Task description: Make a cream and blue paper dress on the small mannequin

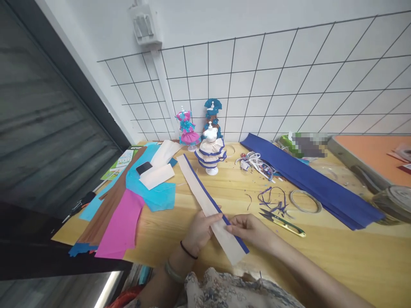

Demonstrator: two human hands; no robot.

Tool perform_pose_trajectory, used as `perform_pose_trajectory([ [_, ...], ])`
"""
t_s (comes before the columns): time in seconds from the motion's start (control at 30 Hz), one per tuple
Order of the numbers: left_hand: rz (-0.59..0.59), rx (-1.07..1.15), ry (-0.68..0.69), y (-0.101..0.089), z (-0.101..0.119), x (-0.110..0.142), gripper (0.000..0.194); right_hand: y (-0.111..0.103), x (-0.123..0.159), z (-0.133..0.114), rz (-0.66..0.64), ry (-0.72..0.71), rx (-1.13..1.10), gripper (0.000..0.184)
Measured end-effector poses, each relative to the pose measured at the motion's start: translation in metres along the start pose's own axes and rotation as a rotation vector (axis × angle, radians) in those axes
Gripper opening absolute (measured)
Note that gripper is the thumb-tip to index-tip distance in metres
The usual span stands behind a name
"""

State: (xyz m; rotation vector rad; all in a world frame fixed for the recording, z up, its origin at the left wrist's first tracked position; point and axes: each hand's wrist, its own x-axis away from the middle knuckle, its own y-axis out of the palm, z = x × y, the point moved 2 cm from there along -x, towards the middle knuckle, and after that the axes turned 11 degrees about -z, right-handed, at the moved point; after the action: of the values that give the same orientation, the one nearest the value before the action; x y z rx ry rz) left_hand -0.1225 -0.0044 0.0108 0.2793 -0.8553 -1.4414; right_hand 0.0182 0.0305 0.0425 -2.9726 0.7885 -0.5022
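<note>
A long cream strip of what looks like crepe paper (199, 193), edged in dark blue along its right side, slants across the table toward me. My left hand (201, 231) grips it from the left, thumb on top and fingers underneath. On the blue edge, my right hand (245, 226) pinches the strip between thumb and fingers. Beyond the strip's far end stands a small white mannequin (211, 133) in a tiered cream skirt with blue trim (210, 155). Yellow-handled thread snips (287, 225) lie to the right of my right hand.
Pink (120, 224), brown (111, 205) and light blue sheets (157, 194) cover the left side. Two more dressed mannequins, one pink (189, 137), one teal (212, 106), stand behind. At right are folded dark blue paper (305, 179), a wire coil (305, 202), scraps (255, 163) and a tape dispenser (393, 203).
</note>
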Motion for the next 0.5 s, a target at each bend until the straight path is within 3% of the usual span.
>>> perform_pose_trajectory([
  [0.23, -0.003, 0.13, 0.014, -0.015, 0.032, -0.025, 0.009, -0.001, 0.026, 0.0, -0.034, 0.067, -0.005, 0.034],
  [0.5, -0.02, 0.154, 0.065, -0.027, 0.066, -0.061, 0.013, -0.023, 0.077, 0.016, -0.066, 0.179, 0.143, 0.034],
])
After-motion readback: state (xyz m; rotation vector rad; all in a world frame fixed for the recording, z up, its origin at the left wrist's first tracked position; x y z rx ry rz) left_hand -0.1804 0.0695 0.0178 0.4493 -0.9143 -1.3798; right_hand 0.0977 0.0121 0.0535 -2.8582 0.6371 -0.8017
